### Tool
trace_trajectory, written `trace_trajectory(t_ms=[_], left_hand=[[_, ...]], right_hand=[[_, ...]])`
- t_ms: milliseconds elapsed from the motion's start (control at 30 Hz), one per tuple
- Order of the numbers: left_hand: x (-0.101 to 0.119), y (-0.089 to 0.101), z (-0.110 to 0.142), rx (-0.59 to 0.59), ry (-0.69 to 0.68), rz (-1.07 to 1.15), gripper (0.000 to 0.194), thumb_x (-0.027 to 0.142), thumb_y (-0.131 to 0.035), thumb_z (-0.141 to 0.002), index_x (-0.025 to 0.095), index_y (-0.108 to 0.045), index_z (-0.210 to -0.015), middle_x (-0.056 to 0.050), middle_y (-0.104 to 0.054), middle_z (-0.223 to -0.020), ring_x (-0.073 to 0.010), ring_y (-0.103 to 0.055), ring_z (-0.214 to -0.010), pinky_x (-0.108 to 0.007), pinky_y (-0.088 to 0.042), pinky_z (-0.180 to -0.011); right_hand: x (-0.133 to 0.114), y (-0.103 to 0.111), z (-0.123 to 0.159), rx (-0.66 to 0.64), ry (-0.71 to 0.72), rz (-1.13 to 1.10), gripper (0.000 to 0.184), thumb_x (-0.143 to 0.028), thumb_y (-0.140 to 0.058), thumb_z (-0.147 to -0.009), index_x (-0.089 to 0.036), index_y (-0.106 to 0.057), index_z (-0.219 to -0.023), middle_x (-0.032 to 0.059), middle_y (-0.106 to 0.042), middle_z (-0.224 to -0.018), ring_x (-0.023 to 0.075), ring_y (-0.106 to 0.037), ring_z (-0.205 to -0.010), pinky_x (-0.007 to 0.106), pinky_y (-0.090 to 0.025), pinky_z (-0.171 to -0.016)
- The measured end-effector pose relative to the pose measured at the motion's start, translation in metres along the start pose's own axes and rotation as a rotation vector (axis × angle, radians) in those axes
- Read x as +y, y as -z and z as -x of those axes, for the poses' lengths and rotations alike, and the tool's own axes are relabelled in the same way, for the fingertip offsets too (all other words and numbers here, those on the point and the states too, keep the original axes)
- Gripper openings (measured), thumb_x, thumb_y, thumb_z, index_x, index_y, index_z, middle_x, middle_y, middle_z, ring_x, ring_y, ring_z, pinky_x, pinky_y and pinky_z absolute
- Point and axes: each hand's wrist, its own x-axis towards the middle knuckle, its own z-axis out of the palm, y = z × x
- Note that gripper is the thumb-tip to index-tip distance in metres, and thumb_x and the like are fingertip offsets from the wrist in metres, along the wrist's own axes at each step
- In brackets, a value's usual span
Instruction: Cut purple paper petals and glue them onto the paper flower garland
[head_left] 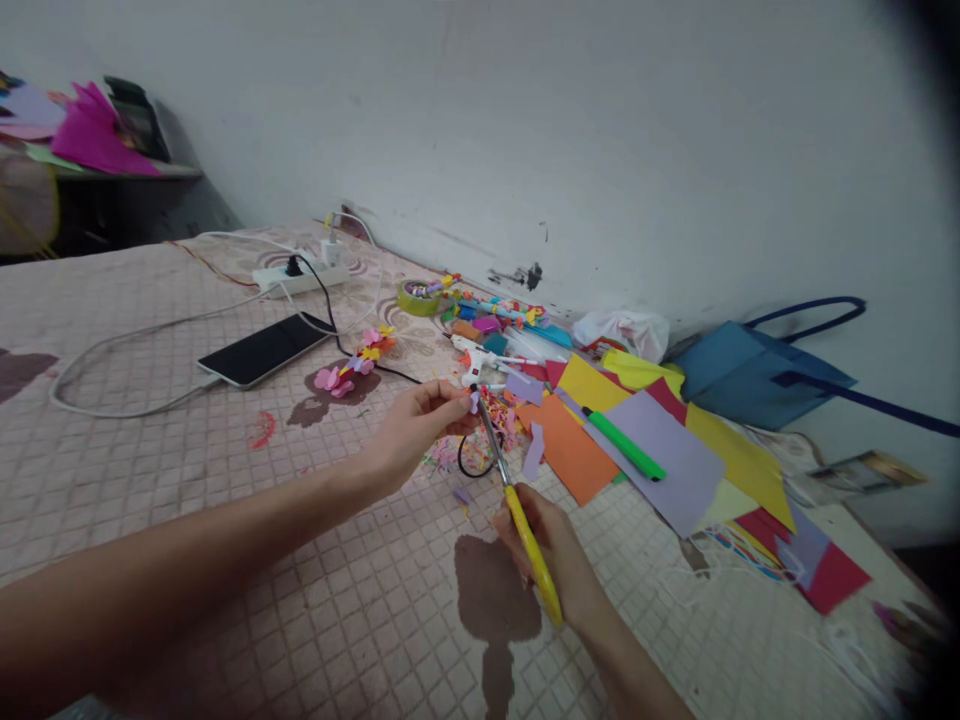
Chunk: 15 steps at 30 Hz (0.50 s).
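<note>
Near the middle of the view, my left hand (pixel 412 435) pinches a small lilac paper piece (pixel 474 401) between thumb and fingers. My right hand (pixel 551 550) is closed around the yellow handles of a pair of scissors (pixel 531 550). The metal blades point up and away, their tips at the lilac piece; whether they cut into it I cannot tell. Just beyond lies a white glue gun (pixel 476 362). Colourful paper scraps (pixel 506 425) are heaped beside the blades. Pink, yellow and lilac paper flowers (pixel 356 365) lie left of my left hand.
A phone (pixel 266 350) on a white cable and a power strip (pixel 300 275) lie at the left. Coloured sheets (pixel 660 450) with a green marker (pixel 624 443) spread to the right, before a blue bag (pixel 750 375). Tape (pixel 418 298) sits near the wall.
</note>
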Motion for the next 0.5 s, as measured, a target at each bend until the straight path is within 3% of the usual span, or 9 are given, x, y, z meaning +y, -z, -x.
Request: trace_trajectory(t_ms=[267,500], left_hand=[[0.007,0.005,-0.004,-0.089,0.022,-0.018,0.014,0.023,-0.068,-0.071,0.014,-0.057,-0.070,-0.001,-0.064,-0.068,-0.0099,-0.060,-0.063,-0.026,-0.049,-0.069],[0.009,0.011,-0.009,-0.133,-0.004,-0.181,0.013,0.025,-0.064,-0.074,0.014,-0.058,-0.072,-0.002,-0.065,-0.070,-0.0097,-0.061,-0.064,-0.026,-0.049,-0.070]], right_hand=[[0.003,-0.001,-0.002,-0.007,0.019,0.062,0.020,-0.034,-0.052,-0.079,-0.020,-0.044,-0.067,-0.0076,-0.038,-0.049,0.0062,-0.033,-0.036,0.017,-0.031,-0.035],[0.006,0.001,-0.001,-0.017,0.058,0.149,0.017,-0.031,-0.052,-0.080,-0.020,-0.044,-0.069,-0.0074,-0.039,-0.052,0.0060,-0.034,-0.038,0.017,-0.032,-0.036]])
